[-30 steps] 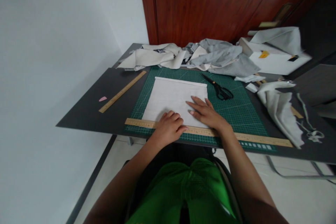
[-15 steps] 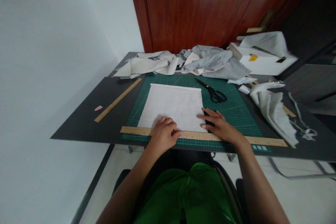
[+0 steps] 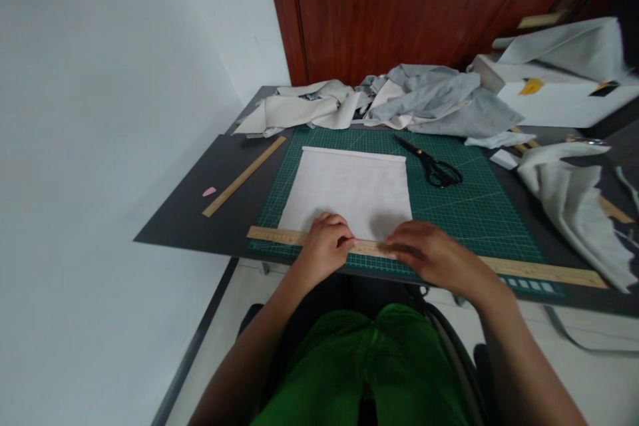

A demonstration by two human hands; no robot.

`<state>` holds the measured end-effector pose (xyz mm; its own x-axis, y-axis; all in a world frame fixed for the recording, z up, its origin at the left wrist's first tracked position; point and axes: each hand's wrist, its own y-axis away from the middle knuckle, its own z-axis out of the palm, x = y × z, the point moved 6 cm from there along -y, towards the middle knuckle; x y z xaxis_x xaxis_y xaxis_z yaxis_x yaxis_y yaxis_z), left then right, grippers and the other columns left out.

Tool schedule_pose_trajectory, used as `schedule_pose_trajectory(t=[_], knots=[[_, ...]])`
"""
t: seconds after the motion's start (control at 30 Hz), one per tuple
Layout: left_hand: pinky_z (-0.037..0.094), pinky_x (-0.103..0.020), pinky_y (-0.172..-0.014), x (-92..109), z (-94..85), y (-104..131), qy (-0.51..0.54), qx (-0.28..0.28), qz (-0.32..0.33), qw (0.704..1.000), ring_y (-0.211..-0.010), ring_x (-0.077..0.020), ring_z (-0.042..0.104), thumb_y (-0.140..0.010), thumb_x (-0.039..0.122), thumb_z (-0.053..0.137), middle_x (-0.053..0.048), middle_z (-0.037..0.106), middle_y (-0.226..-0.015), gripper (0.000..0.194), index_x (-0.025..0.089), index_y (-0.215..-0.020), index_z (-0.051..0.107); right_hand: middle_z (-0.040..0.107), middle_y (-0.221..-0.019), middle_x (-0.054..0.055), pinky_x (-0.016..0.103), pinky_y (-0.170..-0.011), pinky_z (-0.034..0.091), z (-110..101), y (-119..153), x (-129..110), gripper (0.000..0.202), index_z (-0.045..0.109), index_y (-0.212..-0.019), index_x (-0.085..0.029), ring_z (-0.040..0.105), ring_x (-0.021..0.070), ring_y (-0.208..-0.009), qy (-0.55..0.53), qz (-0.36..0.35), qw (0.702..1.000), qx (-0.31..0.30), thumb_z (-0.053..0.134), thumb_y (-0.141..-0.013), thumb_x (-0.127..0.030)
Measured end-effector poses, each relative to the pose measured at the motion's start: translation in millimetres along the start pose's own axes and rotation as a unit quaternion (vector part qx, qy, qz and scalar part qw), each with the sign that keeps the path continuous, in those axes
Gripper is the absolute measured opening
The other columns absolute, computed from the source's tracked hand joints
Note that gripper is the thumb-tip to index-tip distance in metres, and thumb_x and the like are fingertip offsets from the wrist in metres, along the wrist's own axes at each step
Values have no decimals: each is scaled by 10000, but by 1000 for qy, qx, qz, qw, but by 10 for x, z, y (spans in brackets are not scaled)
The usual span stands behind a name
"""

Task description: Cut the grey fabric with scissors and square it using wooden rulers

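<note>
A long wooden ruler (image 3: pixel 277 235) lies along the front of the green cutting mat (image 3: pixel 479 206), across the near edge of a white piece of cloth (image 3: pixel 349 186). The cloth lies flat, with a narrow folded strip along its far edge. My left hand (image 3: pixel 324 243) is closed on the ruler left of its middle, fingers curled and thumb near the forefinger. Bent over the ruler by the cloth's near right corner is my right hand (image 3: pixel 439 258), its thumb and fingers drawn together at the ruler.
Black-handled scissors (image 3: pixel 434 166) rest on the mat's far right. A shorter ruler (image 3: pixel 244 176) and a pink chalk-like piece (image 3: pixel 209 192) lie at left. Crumpled cloth (image 3: pixel 439 100) lines the back; a white box (image 3: pixel 559 96) and a cloth scrap (image 3: pixel 574 200) are at right.
My right hand has left the cloth's right edge and come down and inward to the ruler, its spread fingers now bent together. My left hand stays on the ruler. The view has shifted.
</note>
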<state>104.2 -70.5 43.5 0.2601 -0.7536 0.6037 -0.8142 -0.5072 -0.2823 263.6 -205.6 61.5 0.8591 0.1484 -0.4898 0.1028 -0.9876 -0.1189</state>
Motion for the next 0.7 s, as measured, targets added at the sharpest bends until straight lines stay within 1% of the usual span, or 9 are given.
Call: schedule_pose_trajectory(t=[0.1, 0.2, 0.27, 0.4, 0.47, 0.53, 0.6, 0.67, 0.7], knots=[[459, -362, -922, -21, -29, 5, 50, -34, 19, 998, -967, -197, 622, -917, 99, 720, -7, 719, -914, 155, 214, -817, 742, 733, -1026, 52, 420, -925, 495, 97, -56, -31, 194, 732, -1074, -247, 670, 237, -999, 25, 19, 999, -16, 541, -1053, -271], [473, -358, -960, -38, -74, 9, 86, -50, 36, 994, -1010, -192, 631, -962, 71, 612, -17, 726, -970, 208, 215, -891, 744, 716, -1024, 62, 406, -908, 498, 154, -64, 11, 204, 736, -1058, -236, 658, 233, -980, 19, 36, 999, -24, 533, -1050, -258], [479, -362, -973, -70, -109, 1, 97, -32, 29, 994, -1037, -198, 626, -983, 82, 569, -23, 723, -995, 214, 216, -934, 729, 717, -1025, 64, 399, -909, 501, 159, -60, 34, 211, 747, -1044, -237, 656, 231, -984, 13, 39, 999, -21, 536, -1044, -244], [493, -364, -955, -156, -148, -8, 102, 40, -18, 994, -1023, -206, 624, -1026, 133, 516, -26, 709, -986, 204, 216, -968, 694, 731, -1013, 62, 381, -900, 508, 154, -63, 44, 212, 770, -1011, -246, 667, 226, -979, 13, 32, 999, -9, 560, -1023, -218], [497, -367, -941, -152, -143, 18, 71, 75, -37, 994, -994, -210, 613, -1041, 156, 503, -28, 691, -956, 205, 214, -943, 673, 736, -1003, 60, 381, -887, 511, 167, -67, 39, 212, 773, -1000, -247, 676, 226, -961, 24, 32, 999, -6, 564, -1012, -209], [492, -383, -947, -75, -108, 65, -2, 89, -32, 996, -1005, -226, 588, -1048, 177, 507, -40, 667, -956, 197, 212, -930, 661, 735, -976, 59, 393, -866, 512, 188, -61, 38, 217, 772, -977, -246, 680, 236, -940, 46, 38, 998, -3, 561, -999, -199], [484, -405, -960, 61, -24, 118, -102, 61, -1, 993, -1056, -251, 559, -1041, 181, 522, -67, 651, -1019, 174, 206, -947, 666, 733, -965, 60, 410, -857, 515, 211, -45, 44, 229, 770, -966, -251, 682, 250, -937, 66, 44, 997, 4, 550, -988, -195], [480, -417, -958, 191, 87, 166, -190, 8, 40, 981, -1101, -272, 540, -1016, 158, 544, -93, 636, -1102, 141, 195, -969, 672, 732, -972, 60, 429, -854, 517, 233, -22, 64, 242, 772, -975, -262, 682, 261, -939, 76, 43, 996, 14, 537, -981, -203], [480, -419, -959, 239, 133, 185, -215, -15, 59, 975, -1113, -276, 535, -1007, 156, 557, -100, 629, -1118, 122, 189, -984, 672, 731, -978, 60, 435, -854, 520, 247, -11, 80, 247, 774, -983, -269, 683, 265, -939, 76, 40, 996, 17, 533, -980, -215]])
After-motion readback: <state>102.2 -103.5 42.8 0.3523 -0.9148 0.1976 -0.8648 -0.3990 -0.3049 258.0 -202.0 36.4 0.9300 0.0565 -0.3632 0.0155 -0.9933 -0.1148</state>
